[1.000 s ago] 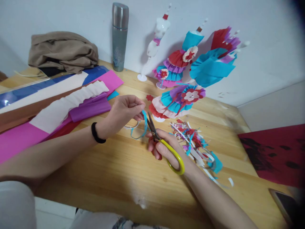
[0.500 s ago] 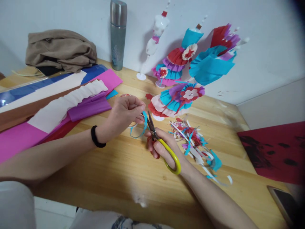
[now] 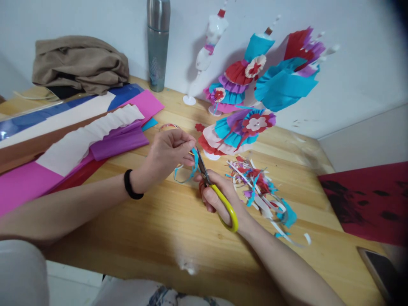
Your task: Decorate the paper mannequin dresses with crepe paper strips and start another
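Observation:
My left hand (image 3: 174, 151), a black band at its wrist, pinches a narrow blue paper strip (image 3: 195, 163) that hangs down in a loop. Yellow-handled scissors (image 3: 228, 208) are gripped in my right hand (image 3: 219, 191), with their blades pointing up and left. The blade tips are close to my left fingertips and the top of the strip; whether they touch it I cannot tell. Just beyond my hands stands a small dress form in a ruffled paper skirt (image 3: 223, 135) with a flower on it. A small red paper flower (image 3: 199, 127) lies beside it.
Paper scraps (image 3: 259, 185) lie in a heap right of the scissors. Coloured paper sheets (image 3: 121, 142) cover the left side, below a brown cloth (image 3: 81, 63). A steel flask (image 3: 157, 46) and more dress forms (image 3: 245, 72) stand along the wall. A phone (image 3: 379, 270) lies at lower right.
The scissors' blades look closer together and their tips have come nearer to my left fingertips. My left hand still pinches the strip and has shifted only slightly.

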`<move>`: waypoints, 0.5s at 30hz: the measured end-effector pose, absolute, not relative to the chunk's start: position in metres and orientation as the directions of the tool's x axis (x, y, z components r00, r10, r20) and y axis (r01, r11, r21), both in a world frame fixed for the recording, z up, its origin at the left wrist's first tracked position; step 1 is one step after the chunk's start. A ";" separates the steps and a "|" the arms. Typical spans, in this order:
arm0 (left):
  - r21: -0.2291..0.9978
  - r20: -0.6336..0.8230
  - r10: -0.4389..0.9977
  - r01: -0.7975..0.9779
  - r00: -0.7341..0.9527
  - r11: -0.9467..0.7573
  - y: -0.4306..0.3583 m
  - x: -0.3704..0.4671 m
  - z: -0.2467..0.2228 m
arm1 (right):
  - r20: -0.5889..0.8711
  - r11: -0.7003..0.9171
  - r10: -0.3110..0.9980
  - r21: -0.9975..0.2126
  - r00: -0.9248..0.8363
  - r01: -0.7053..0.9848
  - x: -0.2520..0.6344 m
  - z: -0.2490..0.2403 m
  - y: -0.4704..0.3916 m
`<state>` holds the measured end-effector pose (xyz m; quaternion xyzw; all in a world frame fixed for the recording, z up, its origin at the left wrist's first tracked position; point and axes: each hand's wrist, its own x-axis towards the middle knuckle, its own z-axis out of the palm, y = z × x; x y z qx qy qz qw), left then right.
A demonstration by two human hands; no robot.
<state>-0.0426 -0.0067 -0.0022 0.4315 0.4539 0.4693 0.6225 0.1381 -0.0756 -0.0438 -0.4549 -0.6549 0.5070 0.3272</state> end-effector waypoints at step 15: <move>0.961 -0.204 0.970 -0.162 0.131 0.224 -0.004 -0.042 -0.002 | -0.038 0.082 0.963 -0.904 -0.268 0.421 0.132 -0.041 -0.077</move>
